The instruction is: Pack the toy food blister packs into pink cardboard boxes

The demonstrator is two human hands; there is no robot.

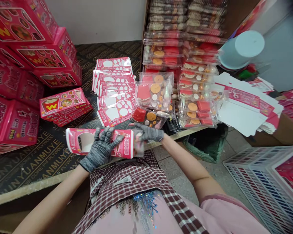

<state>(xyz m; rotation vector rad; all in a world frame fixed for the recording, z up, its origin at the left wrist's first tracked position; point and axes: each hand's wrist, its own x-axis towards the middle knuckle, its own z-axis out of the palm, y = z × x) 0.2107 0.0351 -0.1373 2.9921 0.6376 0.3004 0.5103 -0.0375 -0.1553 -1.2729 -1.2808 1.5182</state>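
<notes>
Both of my hands wear grey knit gloves. My left hand is shut around a pink printed cardboard box, which lies sideways and has a cut-out window at its left end. My right hand grips the box's right end together with a clear plastic blister tray, though the blur hides how the two meet. Just beyond my hands lie a loose pile of flat pink die-cut cards and filled clear blister packs.
Stacked pink boxes rise at the left of the plywood table. Piled blister packs stand behind, with flat white-and-pink sheets to the right. Below the table's edge are a green bag and a white plastic crate.
</notes>
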